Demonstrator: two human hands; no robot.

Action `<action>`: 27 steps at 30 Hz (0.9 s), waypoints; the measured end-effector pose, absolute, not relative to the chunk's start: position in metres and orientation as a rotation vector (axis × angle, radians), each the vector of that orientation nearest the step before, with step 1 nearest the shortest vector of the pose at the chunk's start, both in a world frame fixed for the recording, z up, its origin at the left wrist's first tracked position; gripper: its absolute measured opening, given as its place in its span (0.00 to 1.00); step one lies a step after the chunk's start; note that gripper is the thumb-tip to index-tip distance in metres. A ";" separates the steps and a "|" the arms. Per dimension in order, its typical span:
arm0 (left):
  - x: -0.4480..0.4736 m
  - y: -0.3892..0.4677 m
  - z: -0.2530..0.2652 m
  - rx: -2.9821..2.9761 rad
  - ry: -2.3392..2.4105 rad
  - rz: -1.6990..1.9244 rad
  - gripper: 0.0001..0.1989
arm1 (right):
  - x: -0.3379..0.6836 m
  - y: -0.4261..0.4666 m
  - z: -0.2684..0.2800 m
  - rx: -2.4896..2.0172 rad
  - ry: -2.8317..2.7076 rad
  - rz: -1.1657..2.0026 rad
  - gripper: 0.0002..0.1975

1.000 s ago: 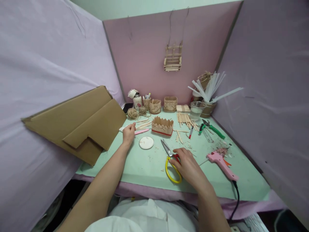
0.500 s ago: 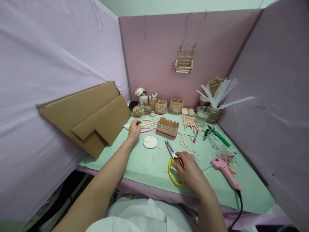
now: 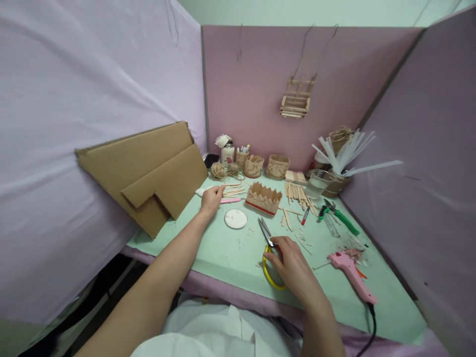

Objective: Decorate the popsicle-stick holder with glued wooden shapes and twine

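Observation:
My right hand [image 3: 292, 260] grips a pair of scissors [image 3: 266, 232] with yellow and red handles above the front of the table. The blades point away from me and stand slightly apart. Farther off on the left, my left hand [image 3: 211, 199] has its fingers pinched together at the end of a thin wooden stick [image 3: 233, 185]. More wooden sticks [image 3: 235, 192] and a pink pen-like tool [image 3: 230, 200] lie beside that hand. Between the hands are a round white lid [image 3: 235, 218] and a brown box [image 3: 263, 199] with a zigzag rim and a red band.
A folded cardboard sheet [image 3: 163, 168] leans at the left. Twine balls [image 3: 218, 171] and decorated pots [image 3: 277, 166] line the back. On the right lie a pink glue gun [image 3: 353, 275], green-handled pliers [image 3: 345, 222] and a marker [image 3: 305, 216], near a clear cup [image 3: 317, 183].
My left hand has closed its fingers at the end of a wooden stick. My right hand keeps hold of the scissors. The whole view has shifted slightly.

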State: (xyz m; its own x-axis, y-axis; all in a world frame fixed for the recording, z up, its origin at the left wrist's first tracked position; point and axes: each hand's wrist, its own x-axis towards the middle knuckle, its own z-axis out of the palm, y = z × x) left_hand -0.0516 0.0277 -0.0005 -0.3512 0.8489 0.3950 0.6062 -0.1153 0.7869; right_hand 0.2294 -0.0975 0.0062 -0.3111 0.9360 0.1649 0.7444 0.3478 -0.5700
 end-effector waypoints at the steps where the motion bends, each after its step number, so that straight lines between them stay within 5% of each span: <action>1: -0.052 0.028 0.000 1.625 1.921 1.470 0.16 | 0.229 -0.098 0.006 -1.458 -2.150 0.546 0.14; 3: -0.053 0.028 0.000 1.672 1.906 1.494 0.07 | 0.230 -0.097 0.006 -1.441 -2.150 0.544 0.14; 19: -0.033 0.026 -0.014 2.095 1.639 0.977 0.34 | 0.230 -0.006 0.001 -1.770 -1.995 0.419 0.24; 27: -0.014 0.035 -0.010 2.191 1.687 0.821 0.32 | 0.226 -0.005 0.000 -1.691 -1.995 0.468 0.28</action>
